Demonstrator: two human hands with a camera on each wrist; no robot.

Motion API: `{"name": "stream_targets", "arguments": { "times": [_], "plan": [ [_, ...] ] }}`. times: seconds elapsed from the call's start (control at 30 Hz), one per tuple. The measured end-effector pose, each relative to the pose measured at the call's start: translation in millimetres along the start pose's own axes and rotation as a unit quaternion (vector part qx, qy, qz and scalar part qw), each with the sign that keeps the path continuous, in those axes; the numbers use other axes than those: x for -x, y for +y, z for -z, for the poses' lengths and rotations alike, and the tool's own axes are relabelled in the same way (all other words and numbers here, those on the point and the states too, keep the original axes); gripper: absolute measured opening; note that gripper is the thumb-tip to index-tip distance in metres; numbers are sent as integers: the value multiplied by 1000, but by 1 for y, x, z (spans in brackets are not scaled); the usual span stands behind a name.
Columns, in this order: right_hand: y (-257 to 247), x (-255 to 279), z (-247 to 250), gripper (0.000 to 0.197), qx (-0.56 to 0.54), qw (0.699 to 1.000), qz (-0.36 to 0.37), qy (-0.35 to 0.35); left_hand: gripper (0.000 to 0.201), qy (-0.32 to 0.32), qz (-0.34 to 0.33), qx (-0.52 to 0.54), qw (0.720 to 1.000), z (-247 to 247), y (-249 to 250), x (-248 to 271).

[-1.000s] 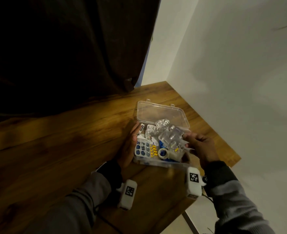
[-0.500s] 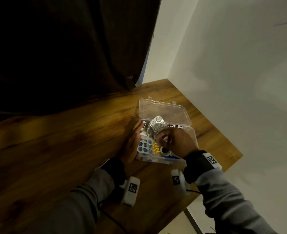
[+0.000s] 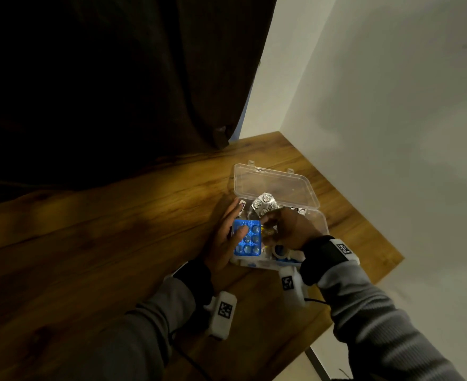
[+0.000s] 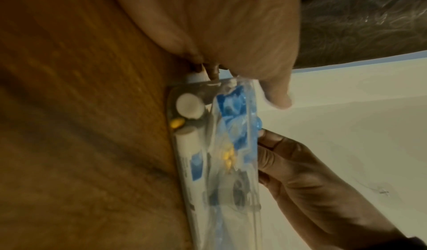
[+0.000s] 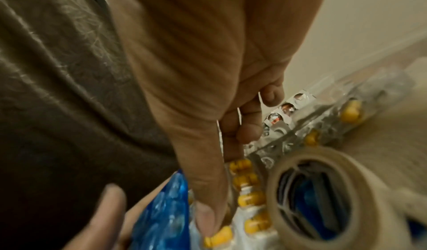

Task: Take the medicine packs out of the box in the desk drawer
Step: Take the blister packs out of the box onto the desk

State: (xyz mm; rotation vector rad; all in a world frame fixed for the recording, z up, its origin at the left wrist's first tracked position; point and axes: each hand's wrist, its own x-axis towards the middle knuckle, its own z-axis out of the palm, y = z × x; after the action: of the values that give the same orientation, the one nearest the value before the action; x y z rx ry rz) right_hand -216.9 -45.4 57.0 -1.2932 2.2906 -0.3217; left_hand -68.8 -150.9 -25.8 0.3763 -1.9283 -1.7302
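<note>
Spreading across the frame, a wood-grain worktop (image 3: 117,229) meets a pale wall (image 3: 392,119), with a dark curtain (image 3: 103,78) hanging behind. The clear box (image 3: 320,221) sits open near the corner. The left hand (image 3: 222,243) pinches a blue blister pack (image 3: 246,237) at the box's edge; the right hand (image 3: 290,229) reaches inside, fingers curled on a yellow-pill pack (image 5: 249,199) beside a tape roll (image 5: 323,195). No writing is legible.

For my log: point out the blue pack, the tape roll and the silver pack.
blue pack (image 3: 247,237): head view, middle of its blistered face.
tape roll (image 5: 323,195): right wrist view, its rim.
silver pack (image 3: 264,203): head view, its foil face.
</note>
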Motion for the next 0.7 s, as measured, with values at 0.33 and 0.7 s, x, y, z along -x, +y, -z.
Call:
{"name": "stream_targets", "arguments": {
  "times": [0.33, 0.7],
  "plan": [
    [15, -13, 11, 9, -250, 961, 31, 115, 73, -15, -6, 47, 999, 1, -2, 0],
    [16, 0, 39, 18, -398, 899, 69, 169, 68, 1, 30, 9, 1000, 4, 4, -1]
  ]
}}
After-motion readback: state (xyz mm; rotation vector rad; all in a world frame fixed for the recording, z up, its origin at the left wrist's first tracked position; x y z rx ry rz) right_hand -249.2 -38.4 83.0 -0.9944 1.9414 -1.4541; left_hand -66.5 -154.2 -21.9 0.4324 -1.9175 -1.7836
